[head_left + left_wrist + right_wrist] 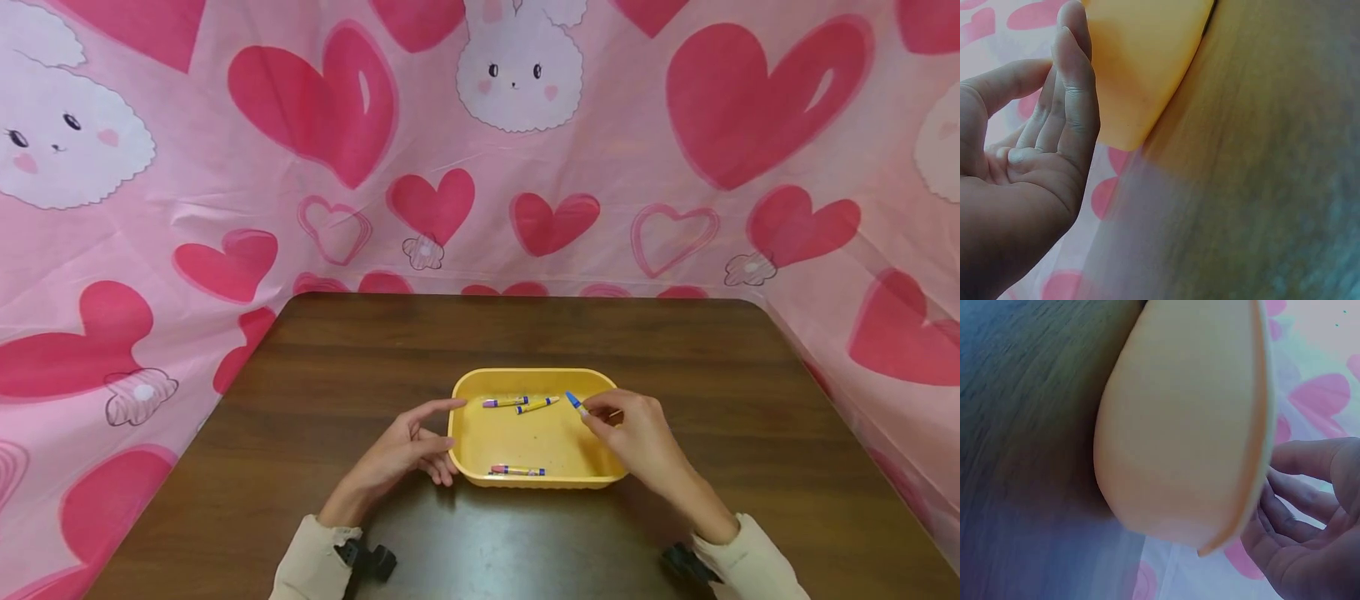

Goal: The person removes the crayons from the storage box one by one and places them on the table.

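A yellow plastic tray [540, 481] rests on the table, with several crayons in it. My right hand [637, 429] pinches a blue crayon [573, 401] between thumb and fingers over the tray's right side, blue tip pointing up and left. In the right wrist view, the tray's outer wall [1179, 425] hides the crayon. At the tray's left rim, my left hand [401, 450] touches it with index finger and thumb, its fingers mostly straight. A purple crayon [506, 402] and a yellow crayon [537, 405] lie toward the back; a pinkish-red crayon [517, 471] lies along the front wall.
The dark brown wooden table [360, 350] extends around the tray on all sides. Behind and beside it hangs a pink cloth [480, 167] printed with hearts and rabbits. A black wrist mount [367, 560] sits at my left cuff.
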`<state>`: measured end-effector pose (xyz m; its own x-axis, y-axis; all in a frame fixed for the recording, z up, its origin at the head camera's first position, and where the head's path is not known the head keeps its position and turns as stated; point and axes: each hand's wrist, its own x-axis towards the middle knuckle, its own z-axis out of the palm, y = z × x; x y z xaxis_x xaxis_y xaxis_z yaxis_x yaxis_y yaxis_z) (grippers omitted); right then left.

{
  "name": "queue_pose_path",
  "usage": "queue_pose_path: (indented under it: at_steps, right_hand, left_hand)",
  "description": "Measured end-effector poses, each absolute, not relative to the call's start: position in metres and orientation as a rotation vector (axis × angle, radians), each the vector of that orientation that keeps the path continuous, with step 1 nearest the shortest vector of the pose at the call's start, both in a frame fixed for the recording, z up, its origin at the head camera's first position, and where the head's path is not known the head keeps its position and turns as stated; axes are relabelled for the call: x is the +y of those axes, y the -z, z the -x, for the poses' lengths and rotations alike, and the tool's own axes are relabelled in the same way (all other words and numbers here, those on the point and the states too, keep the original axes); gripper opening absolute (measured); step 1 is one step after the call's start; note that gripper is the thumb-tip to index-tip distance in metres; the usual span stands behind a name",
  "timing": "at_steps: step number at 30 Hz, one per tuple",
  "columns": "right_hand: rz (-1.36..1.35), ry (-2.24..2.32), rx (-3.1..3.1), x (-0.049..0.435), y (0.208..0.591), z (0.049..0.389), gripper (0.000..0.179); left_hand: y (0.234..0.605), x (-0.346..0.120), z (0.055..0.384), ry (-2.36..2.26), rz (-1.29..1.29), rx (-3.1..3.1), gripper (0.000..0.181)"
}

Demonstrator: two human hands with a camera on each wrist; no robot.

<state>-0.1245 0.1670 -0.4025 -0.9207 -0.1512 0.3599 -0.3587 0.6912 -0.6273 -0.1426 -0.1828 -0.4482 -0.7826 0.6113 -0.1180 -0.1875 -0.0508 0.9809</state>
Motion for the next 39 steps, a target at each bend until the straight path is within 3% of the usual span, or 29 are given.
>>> queue_pose_path:
  at_steps: [23,39]
  right_hand:
    - [-0.047,-1.005,-2.590,0.250,0.398,0.105,0.012]
    - [0.115,-0.948,-2.897,0.284,0.421,0.103,0.018]
  left_hand:
    - [0.447,-0.182,0.141,-1.878,-0.447,1.690,0.064]
    - [0.447,-0.183,0.142,-1.891,-0.473,1.670,0.063]
